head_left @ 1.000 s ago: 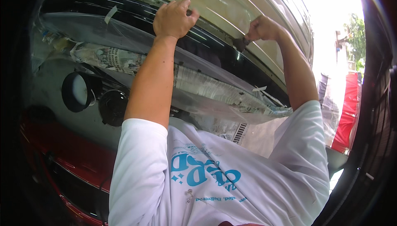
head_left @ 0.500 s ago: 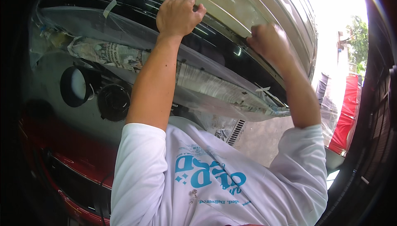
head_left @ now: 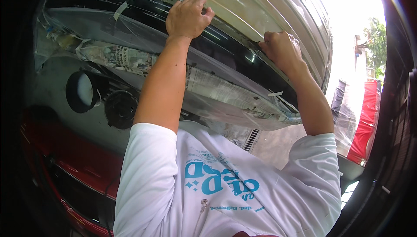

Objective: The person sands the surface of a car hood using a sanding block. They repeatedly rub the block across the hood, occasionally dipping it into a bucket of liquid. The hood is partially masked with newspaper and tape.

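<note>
My left hand [head_left: 188, 18] is closed at the seam between a glossy black painted edge [head_left: 217, 36] and a yellowish-tan ribbed panel [head_left: 243, 8]. Its thumb and fingers curl in, and whatever they pinch is hidden. Farther right on that seam, my right hand [head_left: 281, 51] is also closed, knuckles up, its fingertips against the border of the panel. I cannot make out anything in it. Below the black edge hang a clear plastic sheet [head_left: 147, 31] and newspaper [head_left: 217, 84], held with pale tape strips [head_left: 120, 11].
Below left stand a dark bucket [head_left: 82, 91] with pale insides and a round black container [head_left: 119, 109]. A dark red car body [head_left: 69, 150] lies at lower left. A floor drain grate [head_left: 251, 139] shows beneath the newspaper. Red sheeting [head_left: 365, 124] hangs at right.
My right hand, blurred before, is now sharp and slightly lower against the seam. My left hand keeps its place on the edge. The whole view has shifted slightly.
</note>
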The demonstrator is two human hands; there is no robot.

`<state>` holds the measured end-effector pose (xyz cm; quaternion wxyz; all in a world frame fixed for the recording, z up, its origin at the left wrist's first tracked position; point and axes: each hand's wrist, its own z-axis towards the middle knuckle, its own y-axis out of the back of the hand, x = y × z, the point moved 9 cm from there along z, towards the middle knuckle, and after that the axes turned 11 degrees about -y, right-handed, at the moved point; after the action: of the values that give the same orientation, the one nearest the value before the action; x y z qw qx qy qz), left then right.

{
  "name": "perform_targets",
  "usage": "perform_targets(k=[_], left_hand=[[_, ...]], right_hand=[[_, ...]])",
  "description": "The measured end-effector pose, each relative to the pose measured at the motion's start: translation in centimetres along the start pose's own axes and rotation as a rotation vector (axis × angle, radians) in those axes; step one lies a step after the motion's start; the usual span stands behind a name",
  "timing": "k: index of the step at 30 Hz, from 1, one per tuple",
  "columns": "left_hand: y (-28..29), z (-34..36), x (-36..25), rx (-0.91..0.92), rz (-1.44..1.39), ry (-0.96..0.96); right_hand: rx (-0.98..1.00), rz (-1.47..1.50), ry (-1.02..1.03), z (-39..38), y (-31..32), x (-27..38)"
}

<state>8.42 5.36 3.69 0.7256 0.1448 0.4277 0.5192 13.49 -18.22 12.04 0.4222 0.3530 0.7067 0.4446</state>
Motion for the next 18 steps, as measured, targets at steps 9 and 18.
perform_targets(k=[9,18], left_hand=[[0.1,0.7,-1.4,0.058,0.011,-0.012],[-0.1,0.1,-0.2,0.033,-0.011,0.024]], right_hand=[[0.349,0.242,0.064,7.5,-1.8,-3.3],[-0.109,-0.020,0.087,1.1,0.3,0.7]])
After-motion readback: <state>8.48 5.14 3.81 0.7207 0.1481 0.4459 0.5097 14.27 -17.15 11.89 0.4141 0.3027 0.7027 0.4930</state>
